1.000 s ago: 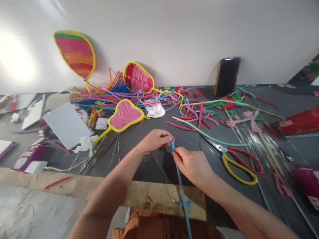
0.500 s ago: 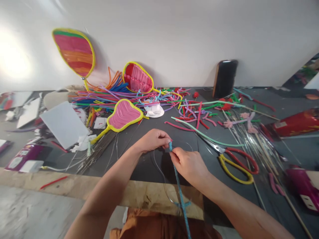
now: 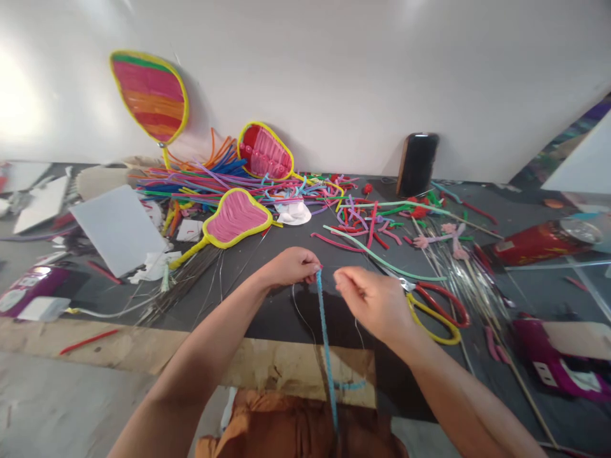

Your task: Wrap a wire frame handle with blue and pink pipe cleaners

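Between the fingertips of my left hand is the top end of a light-blue pipe cleaner, which hangs down past the table edge. A short blue piece sticks out sideways from it low down. My right hand is to the right of the strand, apart from it, with fingers curled and pinched together. What its fingertips hold, if anything, I cannot make out. One thin wire curves down below my left hand, and another thin strand shows beneath my right. Scissors with red and yellow handles lie beside my right wrist.
Pink fan shape with yellow rim lies left; two more stand behind. Pipe cleaners are heaped at the back. A phone leans on the wall. Right are a red can, thin sticks and a purple box.
My right hand has let go of the blue pipe cleaner and moved right and slightly up. My left hand still pinches its top. The view has shifted a little.
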`<move>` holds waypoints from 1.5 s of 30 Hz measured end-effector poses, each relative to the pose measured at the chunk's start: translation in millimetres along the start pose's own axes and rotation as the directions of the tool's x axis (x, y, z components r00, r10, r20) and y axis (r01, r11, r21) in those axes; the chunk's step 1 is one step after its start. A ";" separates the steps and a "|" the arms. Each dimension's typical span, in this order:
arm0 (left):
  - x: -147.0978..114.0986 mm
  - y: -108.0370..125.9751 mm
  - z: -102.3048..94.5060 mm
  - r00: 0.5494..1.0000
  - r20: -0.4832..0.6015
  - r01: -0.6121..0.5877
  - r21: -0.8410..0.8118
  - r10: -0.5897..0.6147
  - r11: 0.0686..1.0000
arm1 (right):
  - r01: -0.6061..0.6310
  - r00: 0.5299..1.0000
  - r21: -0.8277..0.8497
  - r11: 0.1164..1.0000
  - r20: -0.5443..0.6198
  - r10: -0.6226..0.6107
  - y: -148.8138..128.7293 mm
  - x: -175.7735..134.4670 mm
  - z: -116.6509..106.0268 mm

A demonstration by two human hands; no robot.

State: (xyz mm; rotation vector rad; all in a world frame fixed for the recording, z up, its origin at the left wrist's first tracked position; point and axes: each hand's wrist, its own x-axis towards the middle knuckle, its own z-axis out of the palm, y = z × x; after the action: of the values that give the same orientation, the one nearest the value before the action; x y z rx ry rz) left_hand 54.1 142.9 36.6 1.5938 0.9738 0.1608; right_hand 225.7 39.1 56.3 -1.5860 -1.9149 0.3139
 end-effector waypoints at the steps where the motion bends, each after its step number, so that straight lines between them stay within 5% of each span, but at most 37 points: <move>1: 0.4 -0.5 -0.5 1.000 -0.004 0.002 -0.001 -0.002 1.000 | -0.053 0.998 0.047 0.997 -0.040 0.055 4.8 3.2 -7.2; 5: 1.5 -1.2 -6.1 0.998 -0.045 0.041 -0.031 -0.042 0.999 | -0.165 0.979 0.019 0.986 -0.117 0.166 36.0 26.9 -22.6; 14: -14.3 9.2 -38.5 0.985 -0.076 0.161 0.061 -0.157 0.985 | -0.108 0.982 -0.198 0.974 0.133 0.136 74.1 79.8 18.9; 19: -11.9 0.1 -34.8 0.980 -0.075 0.188 0.051 -0.184 0.981 | -0.086 0.985 -0.238 0.967 0.124 0.118 71.1 77.0 24.8; 27: 0.8 -12.5 -20.9 0.972 -0.109 0.210 -0.015 -0.210 0.978 | -0.135 0.986 -0.262 0.955 0.055 0.155 62.6 56.0 -0.7; 36: -4.3 -3.1 -13.2 0.979 -0.097 0.177 -0.041 -0.180 0.983 | 0.033 0.999 -0.081 0.996 0.017 -0.032 40.2 32.0 -0.8; 41: -9.4 -5.5 -9.1 0.984 -0.106 0.141 -0.024 -0.143 0.990 | -0.066 0.987 -0.181 0.981 -0.156 0.038 57.2 36.7 -18.8; 45: -10.5 -13.7 -7.9 0.989 -0.104 0.099 -0.020 -0.101 0.995 | -0.086 0.989 -0.352 0.932 -0.143 0.037 82.7 47.0 -27.0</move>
State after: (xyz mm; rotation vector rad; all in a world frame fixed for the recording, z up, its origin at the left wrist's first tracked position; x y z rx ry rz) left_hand 36.0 141.2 31.2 1.5318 1.1295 0.1833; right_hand 304.0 98.8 46.5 -1.8510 -1.8963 -0.1249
